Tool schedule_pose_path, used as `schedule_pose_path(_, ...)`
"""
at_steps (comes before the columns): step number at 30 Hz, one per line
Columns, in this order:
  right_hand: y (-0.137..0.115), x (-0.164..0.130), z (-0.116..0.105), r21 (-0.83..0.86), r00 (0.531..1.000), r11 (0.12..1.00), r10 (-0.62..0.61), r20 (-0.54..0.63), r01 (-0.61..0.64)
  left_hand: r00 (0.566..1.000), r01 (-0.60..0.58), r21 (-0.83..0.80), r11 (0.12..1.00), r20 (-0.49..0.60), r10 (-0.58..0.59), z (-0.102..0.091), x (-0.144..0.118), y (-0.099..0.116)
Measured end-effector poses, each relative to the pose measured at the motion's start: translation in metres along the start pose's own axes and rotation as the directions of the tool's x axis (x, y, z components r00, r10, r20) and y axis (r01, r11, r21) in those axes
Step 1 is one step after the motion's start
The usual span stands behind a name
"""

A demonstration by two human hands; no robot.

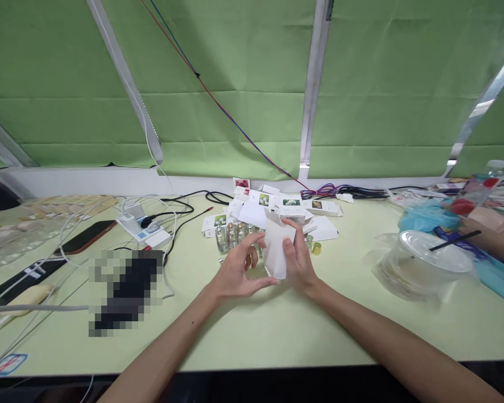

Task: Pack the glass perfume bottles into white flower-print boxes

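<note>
A small white carton [274,249] stands tilted between my hands above the middle of the table, its top flaps raised. My right hand [300,262] grips its right side, with the thumb across the front. My left hand [235,271] curves around the left side; its index finger touches the upper edge and its thumb reaches the bottom corner. Just behind my left hand is a row of small glass bottles [222,239], partly hidden by the fingers and carton. A gold cap [316,248] lies to the right of my right hand.
Printed cartons [293,205] pile up at the back. On the left are a power strip [140,230], tangled cables and phones [86,236]. To the right stands a lidded plastic tub [432,263] with a black straw. Another person's arm [498,238] reaches in at far right.
</note>
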State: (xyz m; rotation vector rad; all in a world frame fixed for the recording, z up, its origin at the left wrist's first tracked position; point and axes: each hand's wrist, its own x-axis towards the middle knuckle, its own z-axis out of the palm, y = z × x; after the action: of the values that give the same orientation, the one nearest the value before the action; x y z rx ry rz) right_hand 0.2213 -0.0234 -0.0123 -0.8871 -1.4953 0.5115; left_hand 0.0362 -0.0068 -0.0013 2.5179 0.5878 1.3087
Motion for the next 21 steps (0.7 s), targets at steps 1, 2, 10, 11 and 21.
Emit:
schedule_pose_path(1, 0.001, 0.0001, 0.0, 0.003, 1.0, 1.0, 0.006, -0.022, -0.006, 1.0, 0.001, -0.002, 1.0, 0.014, -0.001, -0.0003, 0.0007, -0.0001)
schedule_pose_path(2, 0.0022, 0.0002, 0.0002, 0.009, 0.999, 1.0, 0.013, -0.041, -0.012, 1.0, 0.004, -0.001, 1.0, 0.028, -0.004, -0.0006, 0.0015, -0.0001)
schedule_pose_path(10, 0.0064, 0.0016, 0.0012, 0.102, 0.995, 0.992, 0.084, -0.048, -0.078, 0.995, 0.026, 0.097, 0.995, 0.098, -0.035, -0.002, 0.003, 0.0011)
schedule_pose_path(11, 0.0055, 0.0015, 0.0011, 0.094, 0.995, 0.992, 0.085, -0.048, -0.08, 0.994, 0.023, 0.106, 0.994, 0.102, -0.034, -0.002, 0.0028, 0.0012)
schedule_pose_path(21, 0.0082, -0.0001, 0.001, 0.173, 0.988, 0.977, 0.109, 0.107, -0.127, 0.993, 0.017, 0.15, 0.988, 0.111, -0.034, -0.0022, 0.0025, 0.0)
